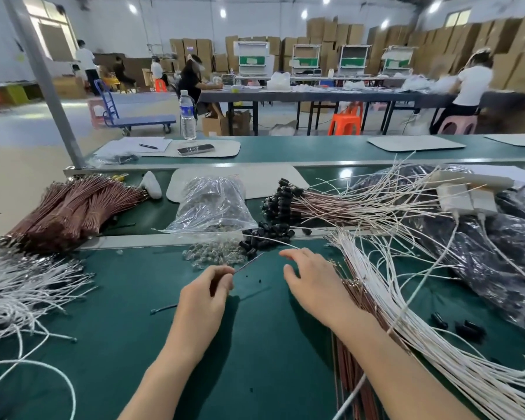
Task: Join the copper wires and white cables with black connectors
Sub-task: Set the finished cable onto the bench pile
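In left fingers (222, 273), thin wire (249, 262), perhaps copper.

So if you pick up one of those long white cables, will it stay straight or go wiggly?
Probably wiggly: the white cables lie in loose curves, and some loop on the green mat. Likely light too, being so thin. They may snag, since they cross in a tangle.
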The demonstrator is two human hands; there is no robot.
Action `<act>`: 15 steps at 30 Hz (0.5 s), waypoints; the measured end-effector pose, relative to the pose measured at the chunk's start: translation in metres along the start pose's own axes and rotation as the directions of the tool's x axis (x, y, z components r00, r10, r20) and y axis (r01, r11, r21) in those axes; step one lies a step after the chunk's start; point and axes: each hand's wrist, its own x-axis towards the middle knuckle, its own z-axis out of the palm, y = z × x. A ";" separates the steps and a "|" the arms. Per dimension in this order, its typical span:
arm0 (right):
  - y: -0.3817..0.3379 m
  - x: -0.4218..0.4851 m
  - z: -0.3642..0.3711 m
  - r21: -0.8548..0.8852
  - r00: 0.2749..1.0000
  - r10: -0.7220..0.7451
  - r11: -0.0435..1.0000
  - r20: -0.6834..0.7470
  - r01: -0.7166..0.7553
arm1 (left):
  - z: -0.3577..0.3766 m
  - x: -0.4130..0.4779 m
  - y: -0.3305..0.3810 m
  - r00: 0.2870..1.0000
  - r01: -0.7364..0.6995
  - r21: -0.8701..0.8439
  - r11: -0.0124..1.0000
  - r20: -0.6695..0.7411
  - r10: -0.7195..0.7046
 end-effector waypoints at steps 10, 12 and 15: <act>-0.019 0.053 0.037 -0.181 0.998 -0.049 0.982 0.036 0.054 | 0.001 0.003 -0.002 0.963 0.057 -0.072 0.996 -0.260 -0.074; -0.022 0.055 0.042 -0.197 0.999 -0.050 0.979 0.003 0.050 | 0.001 0.004 -0.003 0.959 0.070 -0.072 0.995 -0.269 -0.087; -0.025 0.054 0.043 -0.165 0.999 -0.043 0.985 -0.019 0.040 | 0.003 0.005 -0.003 0.960 0.078 -0.071 0.994 -0.262 -0.094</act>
